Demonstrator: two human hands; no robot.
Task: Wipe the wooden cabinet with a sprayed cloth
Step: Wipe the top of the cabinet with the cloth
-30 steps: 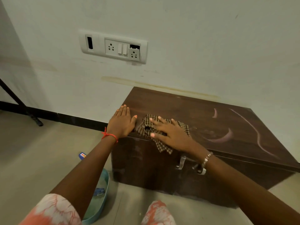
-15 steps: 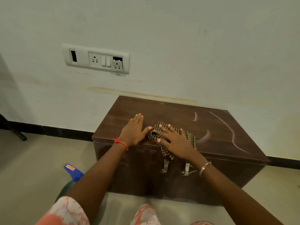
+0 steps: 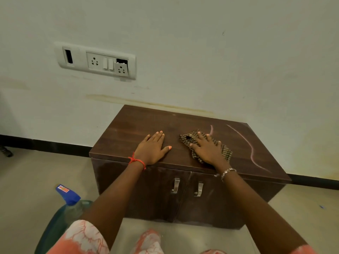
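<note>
On cabinet top: right hand flattening cloth.

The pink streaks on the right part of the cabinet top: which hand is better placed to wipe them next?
The right hand, probably. It already presses the checked cloth flat on the cabinet, and the pink streaks lie just to its right. The left hand rests bare on the top, farther away.
</note>
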